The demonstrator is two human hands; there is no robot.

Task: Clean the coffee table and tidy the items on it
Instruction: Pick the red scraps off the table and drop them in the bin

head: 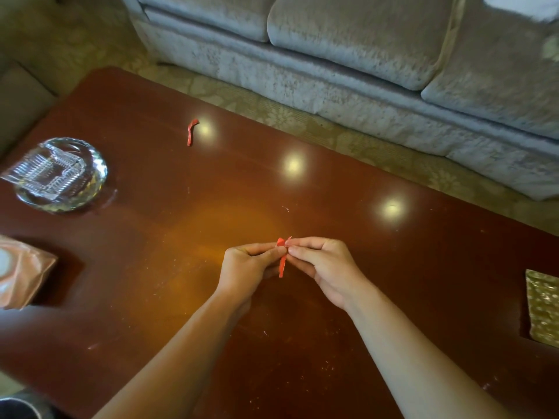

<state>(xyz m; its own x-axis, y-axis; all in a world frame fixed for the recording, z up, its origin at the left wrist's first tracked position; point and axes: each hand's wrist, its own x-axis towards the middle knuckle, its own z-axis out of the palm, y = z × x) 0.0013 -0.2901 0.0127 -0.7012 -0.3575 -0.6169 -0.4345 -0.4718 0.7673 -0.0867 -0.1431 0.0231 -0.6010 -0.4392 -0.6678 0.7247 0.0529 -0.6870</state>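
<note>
Over the middle of the dark red wooden coffee table (393,252), my left hand (245,267) and my right hand (320,264) meet fingertip to fingertip. Both pinch a thin red wrapper strip (282,264), which hangs down between them. A second red wrapper strip (191,132) lies loose on the table at the far left side. Small pale crumbs and specks dot the tabletop near my forearms.
A clear glass ashtray (57,175) sits at the table's left. A pink satin tissue box (21,276) stands at the left edge, a gold textured coaster (543,311) at the right edge. A grey sofa (348,55) runs behind, beyond patterned carpet.
</note>
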